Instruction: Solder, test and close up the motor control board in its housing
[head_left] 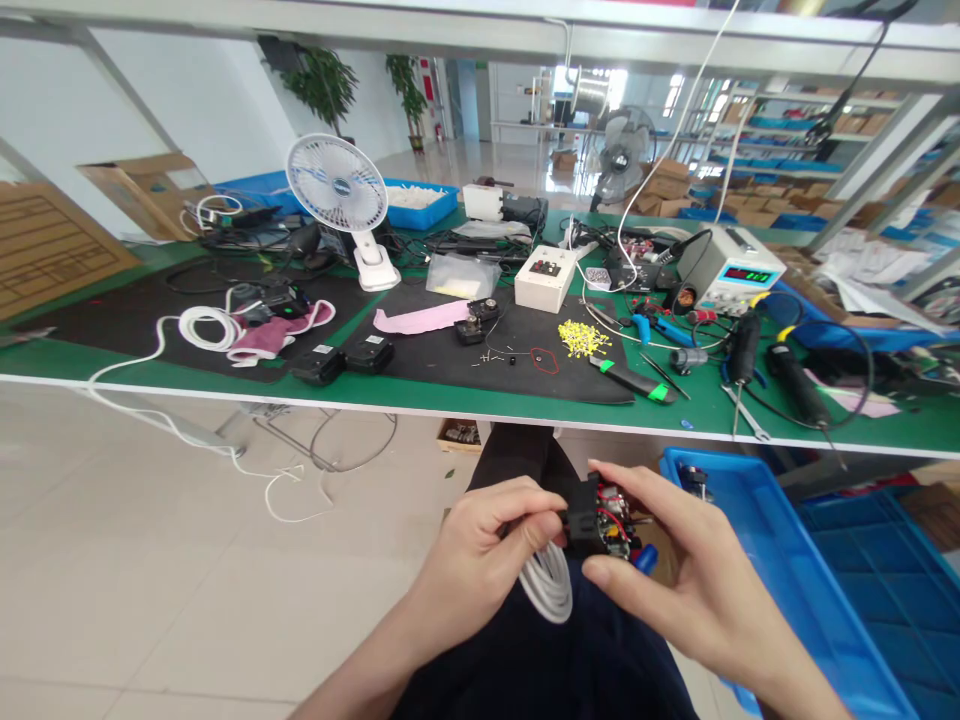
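Above my lap, my right hand (pixel 667 570) grips a black plastic housing (pixel 581 515) by its right end, thumb below and fingers above. Its right side is uncovered, showing a circuit board (pixel 615 520) with red wires and small parts. A blue cylindrical part (pixel 646 558) sticks out near my right palm. My left hand (pixel 499 540) is closed, thumb and forefinger pinched at the housing's left end. Under those fingers hangs a coiled white cable (pixel 547 585); where it meets the housing is hidden.
Beyond my lap runs the green bench (pixel 480 395), holding a white fan (pixel 337 190), yellow small parts (pixel 581 338), a beige box (pixel 546 278), a power supply (pixel 731 268) and electric screwdrivers (pixel 742 350). Black housings (pixel 367 352) lie near its front edge. A blue bin (pixel 795 570) stands at right.
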